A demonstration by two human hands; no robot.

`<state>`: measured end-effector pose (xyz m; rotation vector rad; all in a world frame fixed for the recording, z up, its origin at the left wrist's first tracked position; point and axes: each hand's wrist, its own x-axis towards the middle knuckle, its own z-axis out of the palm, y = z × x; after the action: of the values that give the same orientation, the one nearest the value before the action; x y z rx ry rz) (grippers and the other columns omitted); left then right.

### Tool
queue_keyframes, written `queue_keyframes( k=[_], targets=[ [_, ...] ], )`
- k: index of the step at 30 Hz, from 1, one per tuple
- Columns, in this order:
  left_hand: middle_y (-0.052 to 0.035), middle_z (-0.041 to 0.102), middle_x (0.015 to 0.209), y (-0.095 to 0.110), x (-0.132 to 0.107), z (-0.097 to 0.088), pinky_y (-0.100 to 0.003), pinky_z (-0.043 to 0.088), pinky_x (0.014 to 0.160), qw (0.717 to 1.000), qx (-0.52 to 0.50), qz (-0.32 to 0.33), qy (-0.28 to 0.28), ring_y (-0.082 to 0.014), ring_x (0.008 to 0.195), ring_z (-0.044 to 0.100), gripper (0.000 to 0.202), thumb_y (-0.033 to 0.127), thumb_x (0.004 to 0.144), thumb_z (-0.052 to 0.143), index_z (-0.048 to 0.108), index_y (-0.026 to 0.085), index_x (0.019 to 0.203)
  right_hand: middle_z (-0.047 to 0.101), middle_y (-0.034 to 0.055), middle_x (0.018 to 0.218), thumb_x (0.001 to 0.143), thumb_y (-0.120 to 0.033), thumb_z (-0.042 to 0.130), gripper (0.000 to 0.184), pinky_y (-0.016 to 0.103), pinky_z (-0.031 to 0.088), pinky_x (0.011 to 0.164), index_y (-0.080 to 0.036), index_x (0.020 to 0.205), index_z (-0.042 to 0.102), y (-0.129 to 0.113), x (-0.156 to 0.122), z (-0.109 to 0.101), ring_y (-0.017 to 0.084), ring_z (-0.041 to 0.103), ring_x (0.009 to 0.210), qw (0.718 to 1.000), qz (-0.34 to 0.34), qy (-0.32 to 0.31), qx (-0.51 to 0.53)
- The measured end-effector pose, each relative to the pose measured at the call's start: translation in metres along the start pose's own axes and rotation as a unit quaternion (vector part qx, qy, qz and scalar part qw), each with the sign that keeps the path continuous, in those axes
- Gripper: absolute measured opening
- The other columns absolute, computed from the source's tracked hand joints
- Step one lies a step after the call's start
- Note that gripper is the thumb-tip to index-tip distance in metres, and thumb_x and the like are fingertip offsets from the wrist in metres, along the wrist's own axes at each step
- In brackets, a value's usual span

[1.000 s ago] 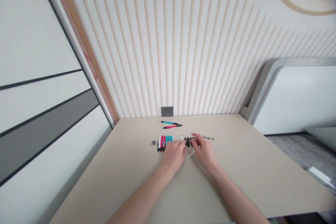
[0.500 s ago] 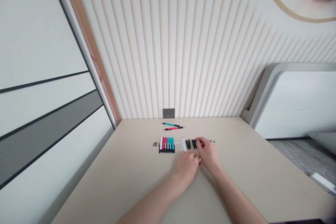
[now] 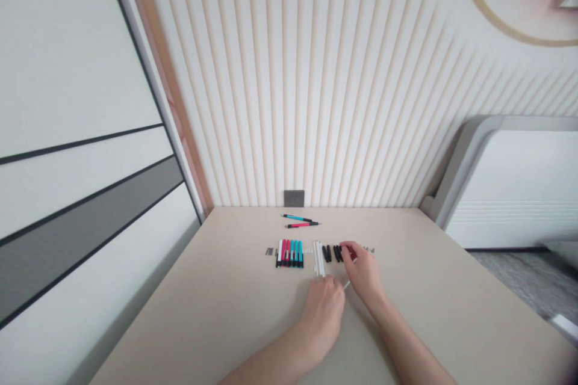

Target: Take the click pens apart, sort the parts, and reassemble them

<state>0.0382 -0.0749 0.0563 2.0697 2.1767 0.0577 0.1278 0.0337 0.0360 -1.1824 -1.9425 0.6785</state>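
Note:
My left hand is closed low over the table, and a thin white pen refill sticks out from it on the right. The fingers of my right hand curl down at the right end of the black pen grips, seemingly pinching one; the fingertips partly hide it. More black grips lie just left of these. Beside them is a bundle of white refills, its lower end close to my left knuckles. White, red and blue pen barrels stand in a neat row further left.
Two pens, one blue and one red, lie at the back of the table. Small metal parts are left of the barrels, tiny white pieces right of them. Small pieces lie beyond my right hand. A socket is on the wall.
My left hand has drawn back slightly toward me, and more of the white refill shows. My right hand stays at the black grips. The whole view has shifted a little.

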Motion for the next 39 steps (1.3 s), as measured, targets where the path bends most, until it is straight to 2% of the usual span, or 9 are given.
queue_keyframes(
  k=[3, 7, 10, 15, 18, 25, 30, 39],
  targets=[
    [-0.0118, 0.07, 0.09, -0.015, -0.001, -0.004, -0.033, 0.049, 0.073, 0.997, -0.052, -0.039, 0.032, -0.0249, 0.084, 0.068, 0.031, 0.003, 0.088, 0.038, 0.067, 0.012, 0.096, 0.073, 0.0068, 0.084, 0.087, -0.039, 0.043, 0.035, 0.03, 0.047, 0.07, -0.019, 0.096, 0.069, 0.0, 0.001, -0.003, 0.02, 0.064, 0.071, 1.0, 0.005, 0.026, 0.012],
    [-0.01, 0.07, 0.095, -0.037, 0.008, -0.014, -0.03, 0.047, 0.075, 0.981, -0.12, -0.115, 0.105, -0.0226, 0.089, 0.068, 0.02, 0.019, 0.091, 0.047, 0.067, 0.016, 0.092, 0.072, 0.007, 0.081, 0.087, -0.042, 0.044, 0.037, 0.029, 0.046, 0.068, -0.018, 0.097, 0.069, 0.0, 0.003, -0.005, 0.019, 0.063, 0.068, 0.998, 0.007, 0.052, 0.02],
    [-0.0089, 0.072, 0.093, -0.044, 0.017, -0.017, -0.028, 0.046, 0.075, 0.97, -0.154, -0.156, 0.108, -0.021, 0.089, 0.067, 0.019, 0.025, 0.09, 0.052, 0.069, 0.017, 0.09, 0.072, 0.0072, 0.082, 0.087, -0.042, 0.043, 0.037, 0.03, 0.046, 0.069, -0.018, 0.097, 0.069, -0.001, 0.002, -0.004, 0.02, 0.063, 0.069, 0.999, 0.004, 0.04, 0.023],
    [-0.0089, 0.073, 0.09, -0.043, 0.029, -0.013, -0.029, 0.046, 0.073, 0.966, -0.15, -0.176, 0.113, -0.0224, 0.088, 0.068, 0.019, 0.026, 0.088, 0.053, 0.07, 0.018, 0.09, 0.072, 0.0074, 0.081, 0.087, -0.04, 0.042, 0.036, 0.03, 0.045, 0.068, -0.018, 0.096, 0.069, -0.003, 0.002, -0.002, 0.02, 0.063, 0.069, 1.0, -0.001, 0.023, 0.013],
    [-0.0087, 0.072, 0.091, -0.044, 0.03, -0.012, -0.028, 0.045, 0.071, 0.971, -0.139, -0.164, 0.108, -0.0217, 0.087, 0.068, 0.021, 0.025, 0.091, 0.05, 0.069, 0.018, 0.09, 0.072, 0.0073, 0.08, 0.087, -0.038, 0.042, 0.035, 0.03, 0.045, 0.068, -0.018, 0.095, 0.069, -0.003, 0.002, 0.0, 0.02, 0.063, 0.069, 1.0, -0.01, 0.001, 0.003],
    [-0.0075, 0.066, 0.097, -0.048, 0.014, -0.012, -0.034, 0.044, 0.081, 0.985, -0.054, -0.065, 0.148, -0.0242, 0.095, 0.062, 0.019, 0.02, 0.091, 0.048, 0.066, 0.018, 0.096, 0.073, 0.0054, 0.084, 0.085, -0.025, 0.044, 0.029, 0.026, 0.043, 0.069, -0.019, 0.094, 0.071, -0.007, -0.005, 0.008, 0.018, 0.064, 0.07, 0.993, -0.055, -0.101, -0.024],
    [-0.0078, 0.063, 0.101, -0.054, 0.004, -0.008, -0.039, 0.042, 0.086, 0.989, -0.012, -0.047, 0.139, -0.0258, 0.1, 0.057, 0.022, 0.015, 0.09, 0.046, 0.068, 0.019, 0.095, 0.073, 0.0037, 0.086, 0.085, -0.019, 0.047, 0.026, 0.023, 0.042, 0.069, -0.022, 0.091, 0.072, -0.013, -0.012, 0.006, 0.017, 0.065, 0.075, 0.981, -0.082, -0.16, -0.071],
    [-0.0077, 0.06, 0.104, -0.057, 0.006, -0.004, -0.039, 0.042, 0.086, 0.991, -0.018, -0.011, 0.132, -0.0253, 0.1, 0.054, 0.027, 0.012, 0.092, 0.043, 0.066, 0.021, 0.102, 0.074, 0.0048, 0.088, 0.085, -0.019, 0.051, 0.024, 0.025, 0.043, 0.073, -0.023, 0.091, 0.074, -0.019, -0.016, 0.003, 0.018, 0.066, 0.078, 0.975, -0.072, -0.18, -0.106]
  ],
)
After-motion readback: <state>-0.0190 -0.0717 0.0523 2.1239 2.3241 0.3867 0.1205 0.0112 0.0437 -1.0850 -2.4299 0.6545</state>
